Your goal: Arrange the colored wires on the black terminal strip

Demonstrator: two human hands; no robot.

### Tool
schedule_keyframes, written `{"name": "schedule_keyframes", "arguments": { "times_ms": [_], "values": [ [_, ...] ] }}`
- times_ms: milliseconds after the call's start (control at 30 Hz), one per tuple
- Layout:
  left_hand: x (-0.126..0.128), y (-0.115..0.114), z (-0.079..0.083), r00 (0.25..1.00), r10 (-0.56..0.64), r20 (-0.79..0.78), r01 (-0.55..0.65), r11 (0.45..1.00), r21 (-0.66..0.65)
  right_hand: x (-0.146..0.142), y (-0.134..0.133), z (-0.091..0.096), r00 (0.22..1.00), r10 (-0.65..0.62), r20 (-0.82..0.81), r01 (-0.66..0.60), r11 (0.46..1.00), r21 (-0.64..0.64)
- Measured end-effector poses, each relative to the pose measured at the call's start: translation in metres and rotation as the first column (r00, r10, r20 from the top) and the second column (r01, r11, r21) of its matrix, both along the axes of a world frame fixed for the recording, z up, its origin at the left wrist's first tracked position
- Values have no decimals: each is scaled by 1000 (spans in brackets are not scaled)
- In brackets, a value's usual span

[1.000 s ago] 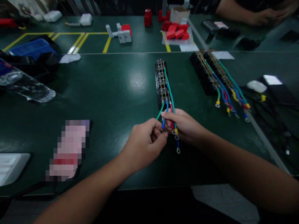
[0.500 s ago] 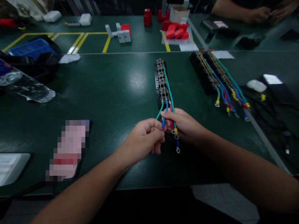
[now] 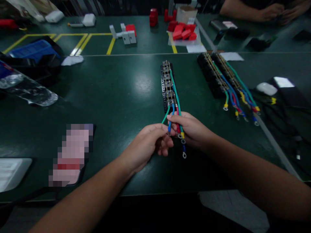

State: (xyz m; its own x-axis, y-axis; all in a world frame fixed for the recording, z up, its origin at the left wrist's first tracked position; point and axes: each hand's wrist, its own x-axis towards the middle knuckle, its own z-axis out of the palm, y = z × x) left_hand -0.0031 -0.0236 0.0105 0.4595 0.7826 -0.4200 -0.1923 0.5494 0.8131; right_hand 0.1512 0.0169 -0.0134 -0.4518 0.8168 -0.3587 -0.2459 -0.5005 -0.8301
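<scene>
A black terminal strip (image 3: 167, 82) lies lengthwise on the dark green table (image 3: 116, 97), with green, blue and red wires (image 3: 177, 106) running off its near end. My right hand (image 3: 191, 129) is closed around that bundle just below the strip, the ring lugs (image 3: 184, 152) hanging out beneath it. My left hand (image 3: 148, 144) is curled beside it, its fingertips pinching the end of the green wire (image 3: 166, 117) and the blue wire (image 3: 170, 124).
Two more wired terminal strips (image 3: 218, 76) lie to the right. Red blocks (image 3: 183, 31) and grey parts (image 3: 126, 34) sit at the far side. A plastic bag (image 3: 29, 92) and a blue tray (image 3: 32, 50) are on the left. Another person's hands (image 3: 277, 13) rest at the top right.
My left hand has slid slightly up and right toward the wire ends, its fingers loosening and shifting their pinch. My right hand and the strip have stayed put.
</scene>
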Motion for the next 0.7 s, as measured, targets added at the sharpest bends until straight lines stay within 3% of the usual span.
{"name": "schedule_keyframes", "arguments": {
  "times_ms": [333, 567, 700],
  "values": [
    [-2, 6, -6, 996, -15, 90, 28, 990, -135, -1, 0, 0, 999, -19, 47, 18, 999, 32],
    [-2, 7, -7, 956, 126, 266, -22, 932, -362, -2, 0, 0, 997, -48, 58, 45, 998, 51],
    [0, 6, -5, 945, 163, 284, -38, 916, -398, -2, 0, -1, 996, -53, 65, 51, 998, 40]
  ]
}}
